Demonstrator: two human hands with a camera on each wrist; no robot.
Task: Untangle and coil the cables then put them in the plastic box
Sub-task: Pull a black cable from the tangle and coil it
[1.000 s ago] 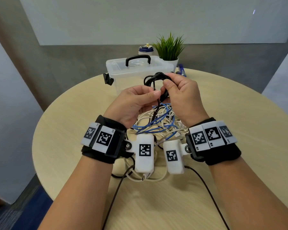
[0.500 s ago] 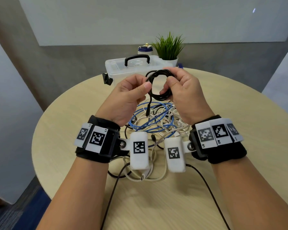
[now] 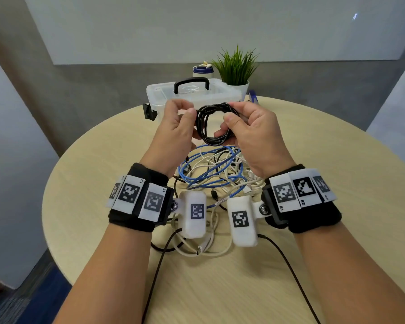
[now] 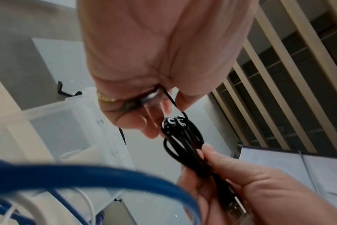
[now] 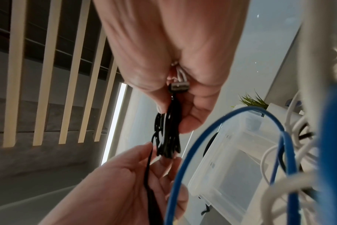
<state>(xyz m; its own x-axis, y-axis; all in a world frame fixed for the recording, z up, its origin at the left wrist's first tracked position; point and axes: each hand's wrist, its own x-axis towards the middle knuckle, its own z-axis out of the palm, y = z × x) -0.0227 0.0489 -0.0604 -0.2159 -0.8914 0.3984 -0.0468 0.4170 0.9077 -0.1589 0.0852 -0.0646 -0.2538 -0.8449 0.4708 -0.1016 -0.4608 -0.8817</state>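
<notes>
Lifted higher and rounder than a moment ago, the black cable point(image 3: 212, 123) hangs coiled above the tangled cables point(image 3: 216, 174), pinched between left hand point(image 3: 175, 134) and right hand point(image 3: 250, 134); its loose end apparently needs tucking before reaching the closed plastic box point(image 3: 164, 94).

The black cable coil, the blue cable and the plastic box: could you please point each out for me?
black cable coil point(image 3: 206, 134): head view, lower left arc.
blue cable point(image 3: 197, 181): head view, loop in the pile.
plastic box point(image 3: 159, 92): head view, lid's left part.
</notes>
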